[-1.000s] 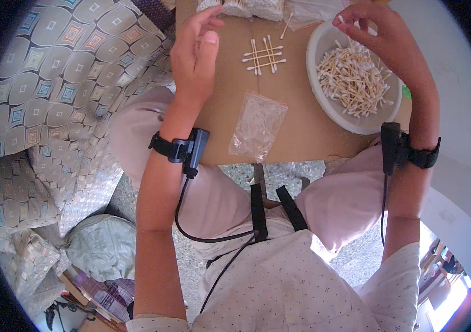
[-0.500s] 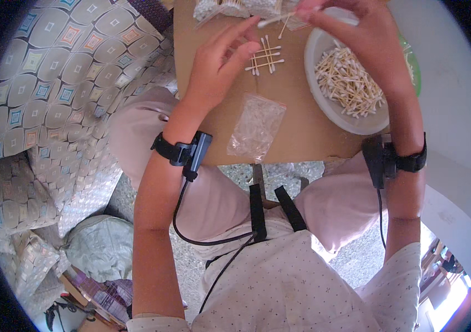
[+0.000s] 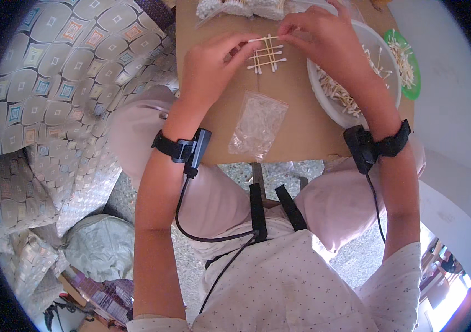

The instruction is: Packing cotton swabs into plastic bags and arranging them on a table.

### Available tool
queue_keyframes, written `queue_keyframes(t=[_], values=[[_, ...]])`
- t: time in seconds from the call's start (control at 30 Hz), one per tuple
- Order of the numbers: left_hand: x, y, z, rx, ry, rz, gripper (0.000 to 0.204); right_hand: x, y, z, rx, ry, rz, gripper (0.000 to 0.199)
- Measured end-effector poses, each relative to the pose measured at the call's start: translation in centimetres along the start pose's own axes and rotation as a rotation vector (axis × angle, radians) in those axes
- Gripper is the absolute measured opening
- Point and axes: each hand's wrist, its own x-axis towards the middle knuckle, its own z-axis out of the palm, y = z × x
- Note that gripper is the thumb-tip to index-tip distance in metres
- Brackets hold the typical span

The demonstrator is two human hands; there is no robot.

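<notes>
A cotton swab [image 3: 263, 39] lies level across the far end of a small grid of crossed cotton swabs [image 3: 267, 60] on the brown board. My left hand [image 3: 213, 63] pinches its left tip. At the other end, the fingertips of my right hand [image 3: 324, 41] are closed on it. The grid has swabs running both lengthwise and crosswise, laid over one another. Beneath my right hand and forearm stands a white bowl [image 3: 315, 88] of loose cotton swabs, partly hidden by them.
A green dish [image 3: 417, 83] with more swabs sits beyond the bowl at the right. Bagged bundles of swabs [image 3: 241, 9] lie at the board's far edge. Nearer me, a clear plastic bag [image 3: 257, 127] rests flat on the cardboard-brown board [image 3: 313, 138]. Patterned cushions [image 3: 69, 83] are at the left.
My right hand has come down and left from over the bowl, bringing the swab to the grid's far end. My left hand has shifted slightly and closed on the swab's left tip.
</notes>
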Motion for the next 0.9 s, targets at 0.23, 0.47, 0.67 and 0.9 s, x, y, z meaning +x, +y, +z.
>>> queue_keyframes(t=[0.23, 0.47, 0.67, 0.9], values=[[0.0, -0.6, 0.3, 0.082, 0.033, 0.169, 0.016, 0.2, -1.2, -0.3, -0.11, -0.161, 0.021, 0.01], [0.0, -1.6, 0.4, 0.216, -0.03, 0.171, 0.013, 0.6, -1.6, -0.6, -0.086, -0.261, 0.043, 0.009], [0.0, -1.3, 0.5, 0.317, -0.104, 0.136, 0.016, 0.6, -0.4, 1.0, -0.105, -0.257, 0.037, 0.009], [0.1, -1.7, 0.8, 0.337, -0.09, 0.155, 0.016, 1.3, -0.5, 1.6, -0.179, -0.373, 0.034, 0.01]])
